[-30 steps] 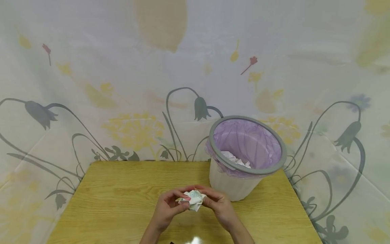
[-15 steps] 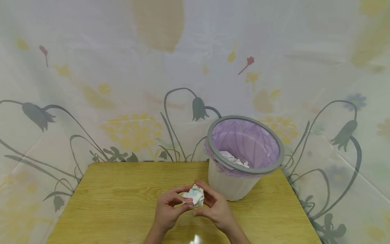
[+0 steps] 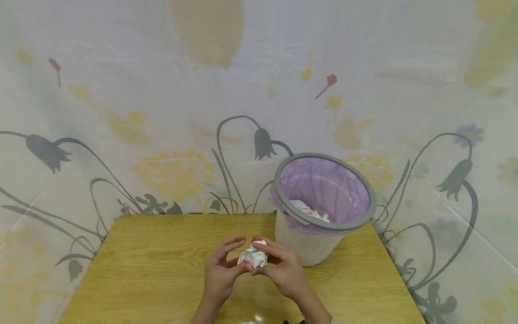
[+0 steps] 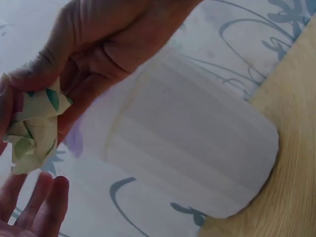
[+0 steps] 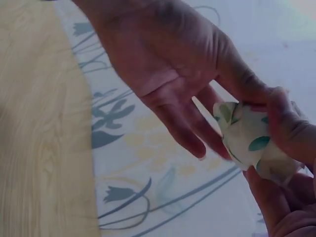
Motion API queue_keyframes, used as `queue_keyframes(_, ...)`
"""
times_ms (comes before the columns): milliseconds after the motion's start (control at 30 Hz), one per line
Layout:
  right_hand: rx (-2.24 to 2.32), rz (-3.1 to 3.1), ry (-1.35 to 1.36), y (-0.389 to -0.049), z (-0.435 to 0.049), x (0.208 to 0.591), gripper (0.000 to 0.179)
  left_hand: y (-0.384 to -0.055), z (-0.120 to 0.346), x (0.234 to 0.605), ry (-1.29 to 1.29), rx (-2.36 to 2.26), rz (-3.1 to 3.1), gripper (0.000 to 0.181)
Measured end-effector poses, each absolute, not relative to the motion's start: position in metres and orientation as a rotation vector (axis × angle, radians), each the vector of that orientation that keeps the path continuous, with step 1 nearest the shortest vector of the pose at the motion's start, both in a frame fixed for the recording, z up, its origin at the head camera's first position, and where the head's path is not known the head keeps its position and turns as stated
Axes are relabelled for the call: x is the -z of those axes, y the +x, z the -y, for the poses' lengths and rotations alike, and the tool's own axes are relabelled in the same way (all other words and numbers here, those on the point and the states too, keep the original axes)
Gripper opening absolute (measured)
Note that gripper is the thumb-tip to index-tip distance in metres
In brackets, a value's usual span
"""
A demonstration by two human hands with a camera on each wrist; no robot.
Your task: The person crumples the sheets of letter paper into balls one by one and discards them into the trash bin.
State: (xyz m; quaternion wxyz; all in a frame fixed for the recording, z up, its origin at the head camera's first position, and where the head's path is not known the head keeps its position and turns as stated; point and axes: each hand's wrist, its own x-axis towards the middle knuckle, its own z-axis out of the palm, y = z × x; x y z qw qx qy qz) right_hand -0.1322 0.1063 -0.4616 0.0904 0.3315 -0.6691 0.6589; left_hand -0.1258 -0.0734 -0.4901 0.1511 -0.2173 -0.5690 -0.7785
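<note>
Both hands work on a crumpled ball of pale paper (image 3: 253, 258) with green leaf prints and a bit of pink, held above the table. My right hand (image 3: 286, 270) pinches it from the right, index finger on top and thumb at the lower edge. From the left, the thumb of my left hand (image 3: 220, 272) presses the ball, with a finger behind it. The left index finger stands raised and apart from the paper. In the right wrist view, the left palm (image 5: 168, 64) faces the camera, and the printed paper (image 5: 249, 133) lies between the two thumbs.
A white bin (image 3: 305, 245) with a grey rim and a purple liner (image 3: 323, 180) stands right behind the right hand. White crumpled paper (image 3: 309, 210) lies inside it. The wooden table (image 3: 154, 261) ends at a flower-printed cloth (image 3: 170, 112).
The paper ball has been turned between the fingers and looks more compact. The right index finger has come down over its top, and the left index finger has lifted away.
</note>
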Motion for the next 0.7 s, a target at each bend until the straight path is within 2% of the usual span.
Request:
queue_keyframes(133, -2.065, 1.886, 0.998, -0.135, -0.108, 0.465, 0.038, -0.124, 0.07, 0.486, -0.594, 2.361, 1.677, 0.047)
queue_keyframes(333, -2.104, 1.899, 0.892, -0.137, -0.11, 0.471, 0.019, -0.122, 0.058, 0.481, -0.352, 2.329, 1.755, 0.032)
queue_keyframes(533, -2.034, 1.889, 0.866, -0.138, -0.111, 0.476, 0.019, -0.123, 0.051, 0.477, -0.258, 2.233, 1.827, 0.025)
queue_keyframes(700, -1.979, 1.891, 0.944, -0.138, -0.113, 0.477, 0.022, -0.124, 0.053, 0.481, -0.364, 2.198, 1.81, 0.033)
